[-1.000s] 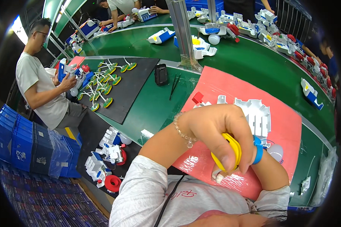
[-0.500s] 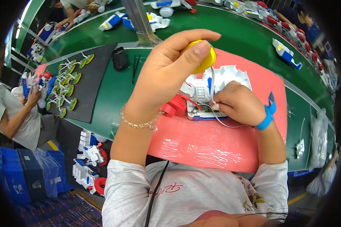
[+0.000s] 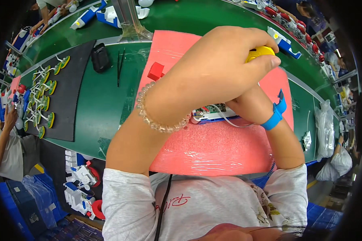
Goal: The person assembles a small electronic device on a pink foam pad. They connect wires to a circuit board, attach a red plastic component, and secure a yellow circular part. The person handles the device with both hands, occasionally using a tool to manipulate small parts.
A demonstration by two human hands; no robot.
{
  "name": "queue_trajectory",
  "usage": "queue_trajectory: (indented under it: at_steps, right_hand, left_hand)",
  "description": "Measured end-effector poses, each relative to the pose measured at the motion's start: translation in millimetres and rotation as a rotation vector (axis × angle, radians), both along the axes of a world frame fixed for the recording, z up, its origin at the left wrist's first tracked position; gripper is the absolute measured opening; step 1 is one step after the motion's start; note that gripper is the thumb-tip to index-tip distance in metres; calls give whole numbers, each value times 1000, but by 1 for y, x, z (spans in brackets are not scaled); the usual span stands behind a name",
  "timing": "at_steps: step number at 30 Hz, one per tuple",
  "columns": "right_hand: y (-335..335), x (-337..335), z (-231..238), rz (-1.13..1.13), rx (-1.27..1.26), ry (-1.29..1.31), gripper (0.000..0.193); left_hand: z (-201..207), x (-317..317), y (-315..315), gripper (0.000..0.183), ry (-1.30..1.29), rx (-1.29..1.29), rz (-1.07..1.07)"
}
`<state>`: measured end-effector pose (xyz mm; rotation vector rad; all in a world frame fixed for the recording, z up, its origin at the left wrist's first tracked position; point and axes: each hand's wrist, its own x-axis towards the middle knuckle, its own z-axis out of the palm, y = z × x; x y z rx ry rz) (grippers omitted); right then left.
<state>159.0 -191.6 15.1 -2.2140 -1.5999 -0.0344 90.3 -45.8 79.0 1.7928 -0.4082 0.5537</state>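
Note:
My left hand (image 3: 225, 60) is closed round a round yellow disc (image 3: 262, 52), held up to the right above the work mat. Below it, my right hand (image 3: 255, 106) reaches over a white and blue plastic housing (image 3: 215, 117); its fingers are mostly hidden behind my left hand, so their hold cannot be seen. Inside the housing a green circuit board (image 3: 219, 107) shows. A thin white cable (image 3: 228, 119) loops out of it toward my right wrist. A red plastic part (image 3: 156, 71) pokes out behind my left forearm.
The housing lies on a pink foam mat (image 3: 213, 152). To the left are tweezers (image 3: 120, 66), a black case (image 3: 100, 58) and a black mat (image 3: 64, 120) with several yellow-green discs on cables. A green conveyor (image 3: 181, 18) carries housings beyond. A plastic bag (image 3: 325, 128) lies right.
My left hand has moved right with the yellow disc and now crosses over my right hand and most of the housing. The view has shifted; my right hand stays at the housing.

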Motion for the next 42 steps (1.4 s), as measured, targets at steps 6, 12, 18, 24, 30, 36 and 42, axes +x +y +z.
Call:
queue_trajectory:
  at_steps: [6, 12, 18, 24, 30, 36, 42]
  right_hand:
    - [5, 7, -7, -44, -134, -56, 8]
    - [6, -3, 6, -13, -36, 16, 20]
    - [8, -6, 9, 31, -48, 16, 27]
    - [15, -12, 18, 22, -94, 20, 27]
    - [10, -10, 8, 30, -13, 63, 27]
    - [12, -11, 13, -7, -83, 58, 27]
    - [10, -11, 11, 23, -50, 54, 27]
  left_hand:
    - [-22, 12, 5, 21, -146, -42, 53]
    - [-24, 2, 10, 20, -174, 3, 77]
    - [-25, 6, 7, 20, -181, 12, 99]
    - [-25, 5, 7, 20, -167, 25, 91]
    - [-27, 6, 6, 20, -199, 39, 116]
    - [-27, 6, 5, 18, -165, 31, 113]
    - [-30, 9, 6, 18, -174, 34, 107]
